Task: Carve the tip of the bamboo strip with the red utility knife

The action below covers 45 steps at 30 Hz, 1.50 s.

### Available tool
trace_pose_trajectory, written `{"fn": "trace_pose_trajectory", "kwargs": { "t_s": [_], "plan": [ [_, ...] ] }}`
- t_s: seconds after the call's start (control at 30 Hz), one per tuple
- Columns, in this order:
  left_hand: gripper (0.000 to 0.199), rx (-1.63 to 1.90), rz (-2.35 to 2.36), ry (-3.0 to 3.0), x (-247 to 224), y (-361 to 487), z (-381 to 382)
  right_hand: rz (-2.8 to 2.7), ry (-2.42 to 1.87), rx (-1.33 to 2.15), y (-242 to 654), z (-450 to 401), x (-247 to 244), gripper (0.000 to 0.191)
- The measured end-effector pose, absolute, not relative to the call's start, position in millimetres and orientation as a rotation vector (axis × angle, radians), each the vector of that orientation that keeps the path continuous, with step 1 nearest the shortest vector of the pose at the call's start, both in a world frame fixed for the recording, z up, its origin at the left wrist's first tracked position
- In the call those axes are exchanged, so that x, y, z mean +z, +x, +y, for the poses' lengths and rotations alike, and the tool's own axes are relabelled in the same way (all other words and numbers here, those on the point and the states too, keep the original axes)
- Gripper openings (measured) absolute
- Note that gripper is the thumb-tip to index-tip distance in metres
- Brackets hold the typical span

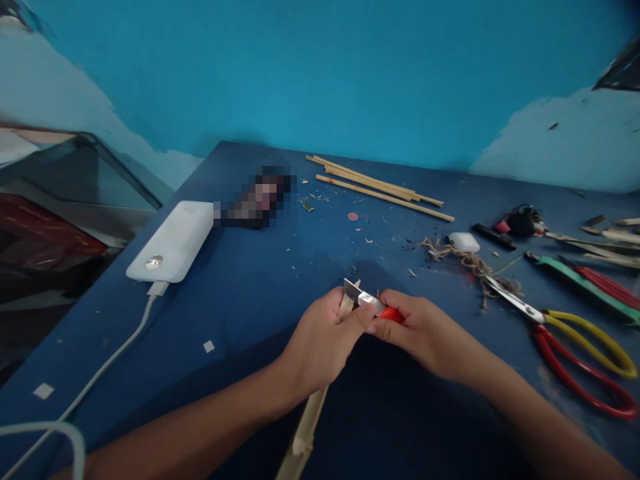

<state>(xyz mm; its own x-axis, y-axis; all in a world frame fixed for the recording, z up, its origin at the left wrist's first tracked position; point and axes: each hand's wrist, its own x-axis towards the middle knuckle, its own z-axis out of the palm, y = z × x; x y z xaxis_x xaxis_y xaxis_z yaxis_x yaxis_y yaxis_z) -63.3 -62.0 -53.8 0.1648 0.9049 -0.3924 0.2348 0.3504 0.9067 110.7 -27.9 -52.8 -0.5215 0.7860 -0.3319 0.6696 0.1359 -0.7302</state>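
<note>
My left hand (pixel 323 340) is closed around a pale split strip of bamboo (pixel 306 427), which runs from the bottom edge up past the fingers. In my right hand (pixel 417 330) is a box cutter (pixel 391 315) with a red handle, gripped between thumb and fingers. The cutter's blade lies across the upper end of the strip, and my left thumb rests against its metal part. Both hands are close together, low over the blue table (pixel 240 293).
Thin sticks (pixel 385 195) lie at the back among shavings. At left are a white power bank (pixel 173 240) with a cable and a blurred dark object (pixel 260 200). Scissors (pixel 540 320), twine (pixel 475 263), a white case (pixel 464 242) and green-handled pliers (pixel 580 283) lie at right.
</note>
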Motion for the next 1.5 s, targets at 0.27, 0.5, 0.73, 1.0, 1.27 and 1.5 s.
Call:
{"fn": "trace_pose_trajectory", "kwargs": {
  "t_s": [0.27, 0.5, 0.73, 1.0, 1.27, 1.5],
  "plan": [
    [0.031, 0.711, 1.460, 1.228, -52, -65, -61, -1.976, -1.703, 1.161, 104, -31, -56, 0.036],
    [0.026, 0.649, 1.374, 1.169, -59, -62, -66, -1.814, -1.693, 1.360, 108, -28, -52, 0.039],
    [0.021, 0.596, 1.286, 1.100, -54, -62, -62, -1.702, -1.650, 1.633, 112, -27, -47, 0.032],
    [0.020, 0.517, 1.215, 1.222, -52, -61, -69, -1.417, -1.448, 1.650, 107, -26, -48, 0.022],
    [0.019, 0.455, 1.145, 1.298, -50, -62, -70, -1.339, -1.166, 1.869, 112, -29, -53, 0.016],
    [0.030, 0.546, 1.109, 1.152, -61, -57, -73, -1.312, -1.177, 1.838, 111, -29, -54, 0.016]
  ]
}}
